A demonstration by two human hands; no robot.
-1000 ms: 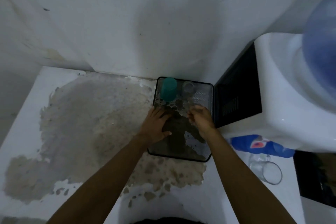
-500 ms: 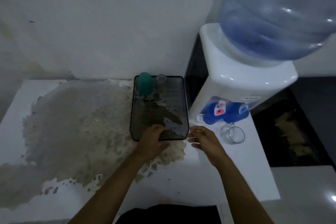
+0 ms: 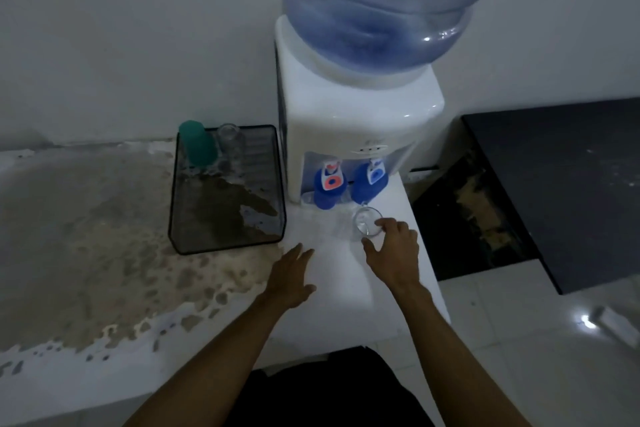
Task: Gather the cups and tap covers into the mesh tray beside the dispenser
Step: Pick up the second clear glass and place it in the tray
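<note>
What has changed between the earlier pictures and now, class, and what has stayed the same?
Both hands left the mesh tray. The right hand moved right to the clear glass cup under the dispenser's blue taps, fingers closing around its rim. The left hand drew back and rests open on the white counter. The teal cup and small clear glass stayed at the tray's far end.

One black wire-mesh tray sitting on the worktop, one teal plastic cup, two clear glass cups, two blue tap covers, one white water dispenser, one blue water bottle, two bare hands showing.
</note>
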